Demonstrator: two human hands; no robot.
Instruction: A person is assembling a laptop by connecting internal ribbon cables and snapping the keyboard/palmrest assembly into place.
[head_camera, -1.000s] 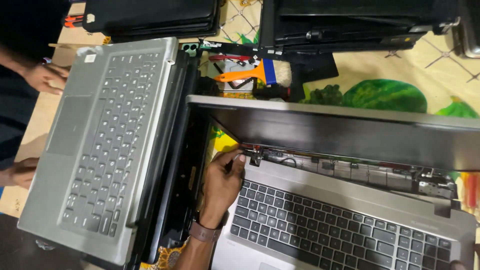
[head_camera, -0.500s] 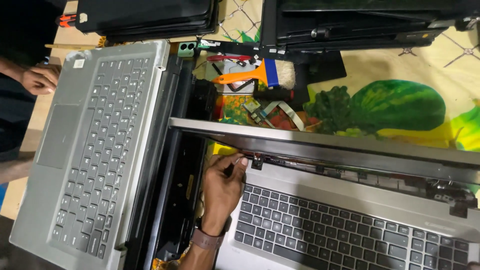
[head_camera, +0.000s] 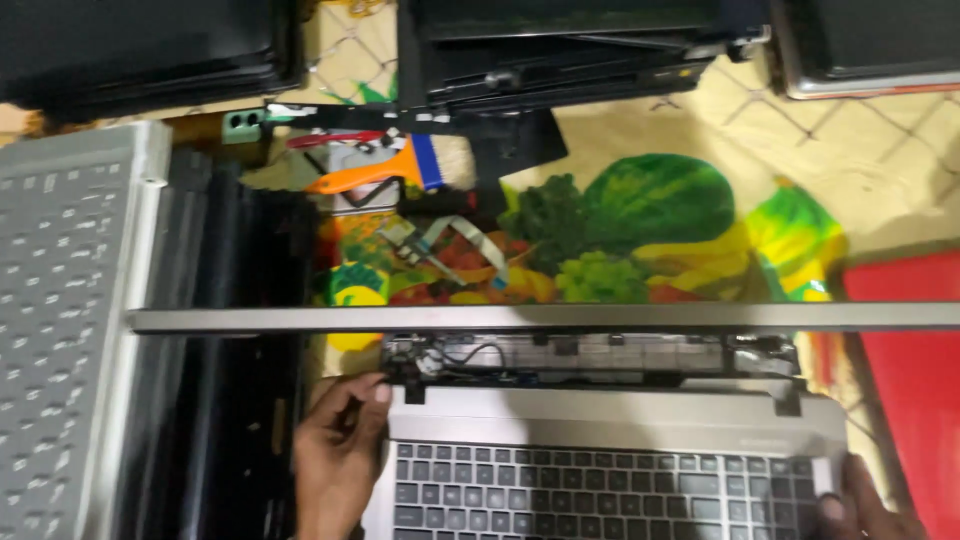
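- Since the earlier frame the view has swung right and closer: the silver lid (head_camera: 540, 317) now shows edge-on as a thin level bar, the fruit-print cloth (head_camera: 650, 215) beyond it is in full sight, and the left hand (head_camera: 335, 460) has slid from the hinge cable down to the near left corner of the laptop base (head_camera: 600, 420)
- Left hand: fingers curled, with the fingertips (head_camera: 378, 392) pressed onto the base corner just below the left hinge; it pinches nothing that I can see
- Right hand (head_camera: 860, 505): only partly in frame at the bottom edge, resting at the right end of the keyboard (head_camera: 600, 495); whether its fingers are spread or closed I cannot tell
- Just beyond the left fingertips the hinge channel (head_camera: 590, 355) lies bare, with black wires and brackets exposed, so the hinge cover looks already off; the lid remains attached at both hinges
- To the left of the left hand, a second silver keyboard deck (head_camera: 60, 330) lies beside dark laptop shells
- Well beyond both hands, an orange-handled scraper (head_camera: 365, 175) and a flat ribbon cable (head_camera: 460, 245) rest on the cloth
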